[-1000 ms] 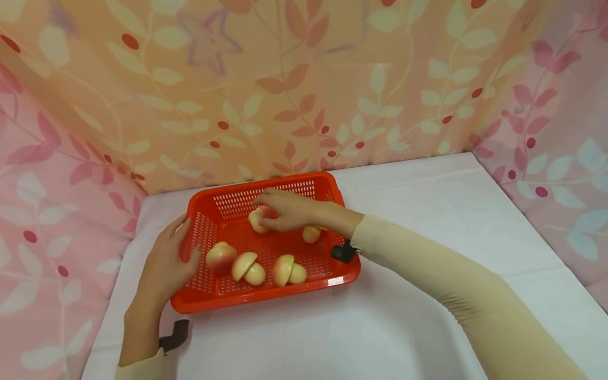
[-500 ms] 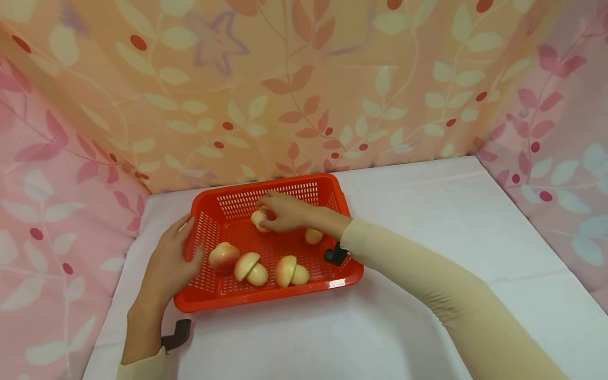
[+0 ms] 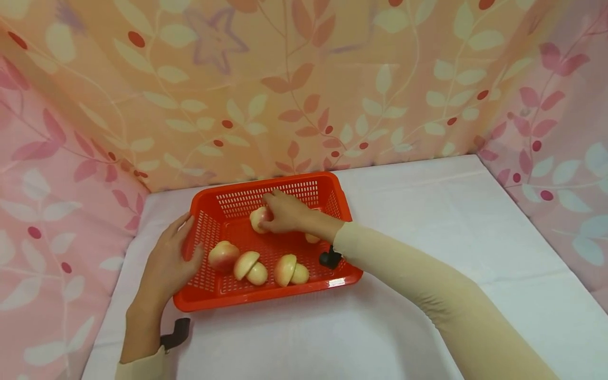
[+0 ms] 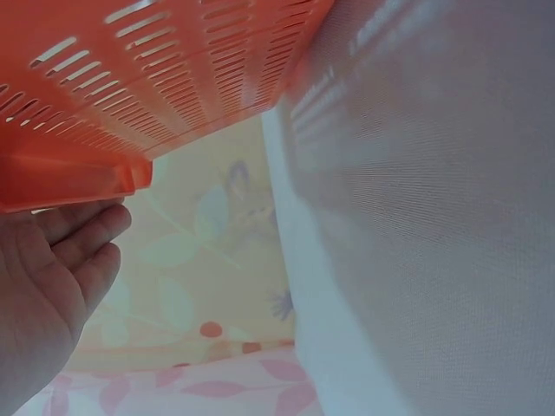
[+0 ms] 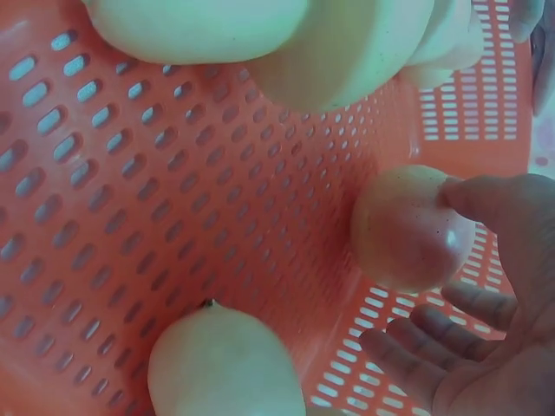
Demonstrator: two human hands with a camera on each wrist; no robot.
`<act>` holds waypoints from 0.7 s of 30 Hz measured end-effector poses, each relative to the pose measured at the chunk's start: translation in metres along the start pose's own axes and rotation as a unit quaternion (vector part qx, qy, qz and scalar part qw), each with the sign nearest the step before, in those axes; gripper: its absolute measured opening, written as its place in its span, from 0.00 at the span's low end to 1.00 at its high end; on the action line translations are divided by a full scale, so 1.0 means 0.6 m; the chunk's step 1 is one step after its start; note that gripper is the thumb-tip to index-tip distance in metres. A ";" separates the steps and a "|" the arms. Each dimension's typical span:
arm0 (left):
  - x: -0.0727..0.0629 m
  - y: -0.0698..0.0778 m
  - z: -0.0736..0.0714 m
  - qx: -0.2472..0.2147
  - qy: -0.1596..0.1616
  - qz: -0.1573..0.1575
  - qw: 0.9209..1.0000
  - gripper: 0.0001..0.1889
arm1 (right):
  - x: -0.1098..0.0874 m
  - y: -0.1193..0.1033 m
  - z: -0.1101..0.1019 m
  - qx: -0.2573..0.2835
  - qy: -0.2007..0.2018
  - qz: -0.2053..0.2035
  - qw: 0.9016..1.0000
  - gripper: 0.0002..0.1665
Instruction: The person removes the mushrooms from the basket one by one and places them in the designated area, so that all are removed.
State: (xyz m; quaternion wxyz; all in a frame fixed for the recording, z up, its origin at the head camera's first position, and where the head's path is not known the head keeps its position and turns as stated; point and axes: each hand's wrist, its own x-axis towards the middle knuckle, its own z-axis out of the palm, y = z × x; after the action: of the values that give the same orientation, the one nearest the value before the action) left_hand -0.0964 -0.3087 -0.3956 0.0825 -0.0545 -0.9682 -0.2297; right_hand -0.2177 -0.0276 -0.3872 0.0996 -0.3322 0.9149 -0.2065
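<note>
A red plastic basket [image 3: 256, 303] holds several mushrooms with glossy pink-and-cream caps. Inside it, at the back, my right hand [image 3: 287, 211] pinches a mushroom [image 3: 259, 219]. The right wrist view shows the thumb on this mushroom's rounded cap [image 5: 408, 230] and the index fingertip close below; the other fingers stay loose. My left hand [image 3: 168, 264] rests at the basket's left rim, its thumb on the inner side. From the left wrist view, nearly straight fingers [image 4: 91, 251] lie against the rim's outside. Beneath my right wrist, one mushroom [image 3: 312, 238] is mostly hidden.
Along the basket's front sit a mushroom with its cap up [image 3: 223, 256] and two lying on their sides, one mushroom [image 3: 250, 268] beside another mushroom [image 3: 290, 270]. The basket stands on a white-covered table [image 3: 418, 211], with leaf-patterned cloth walls [image 3: 332, 79] behind and at both sides.
My right wrist and forearm have shifted a little left and the index finger sits slightly more raised. The pinched mushroom stays in about the same place. My left hand keeps its position.
</note>
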 end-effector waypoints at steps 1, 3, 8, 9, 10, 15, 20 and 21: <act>0.001 0.000 0.000 -0.001 -0.001 -0.001 1.000 0.38 | 0.000 -0.001 0.001 0.001 0.004 0.006 1.000 0.24; 0.001 0.000 0.000 -0.003 -0.004 -0.002 1.000 0.39 | 0.000 -0.004 0.002 0.003 0.013 0.013 1.000 0.24; 0.000 0.000 -0.004 -0.004 -0.009 -0.009 1.000 0.39 | 0.003 -0.011 0.007 0.014 0.024 0.021 0.999 0.24; -0.001 0.000 -0.006 -0.004 -0.010 -0.010 1.000 0.39 | 0.005 -0.013 0.008 0.016 0.025 0.022 0.999 0.23; -0.002 -0.001 -0.006 -0.004 -0.011 -0.011 1.000 0.39 | 0.007 -0.014 0.010 0.019 0.027 0.021 0.999 0.23; -0.003 -0.003 -0.001 -0.009 -0.001 -0.010 1.000 0.37 | 0.011 -0.014 0.015 0.036 0.042 -0.004 0.998 0.18; 0.000 -0.005 0.006 -0.005 0.002 -0.010 1.000 0.37 | 0.010 -0.011 0.022 0.043 0.049 -0.004 0.998 0.20; -0.002 -0.006 0.003 -0.001 0.001 -0.012 1.000 0.37 | 0.013 -0.014 0.025 0.043 0.048 -0.003 0.998 0.21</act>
State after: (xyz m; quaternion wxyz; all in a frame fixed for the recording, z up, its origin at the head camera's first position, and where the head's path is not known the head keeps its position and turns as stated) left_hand -0.0959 -0.3111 -0.3990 0.0806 -0.0425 -0.9684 -0.2321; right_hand -0.2143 -0.0433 -0.3971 0.0685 -0.3201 0.9080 -0.2615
